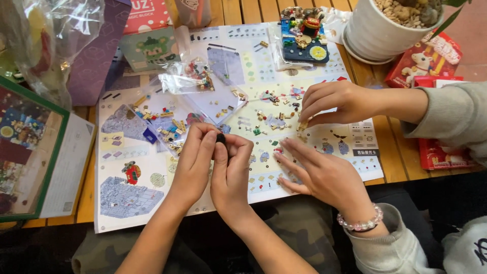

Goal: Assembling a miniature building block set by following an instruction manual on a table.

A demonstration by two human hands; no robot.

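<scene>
Bricks lie scattered over the large printed instruction sheet (pixel 152 203) spread on the slatted wooden table (pixel 390 152). Toward its left edge, clear plastic bags (pixel 195 76) hold more tiny coloured pieces, probably to keep the sorts apart. At the sheet's near edge, the left hand (pixel 193 162) and right hand (pixel 231 170) press together, fingertips pinching a small black brick (pixel 221 137) between them, seemingly to steady it. To the right, a co-worker's hand with a bead bracelet (pixel 319 172) rests flat; another hand (pixel 332 101) picks at pieces. At the far right corner stands a white pot of pebbles (pixel 375 35).
</scene>
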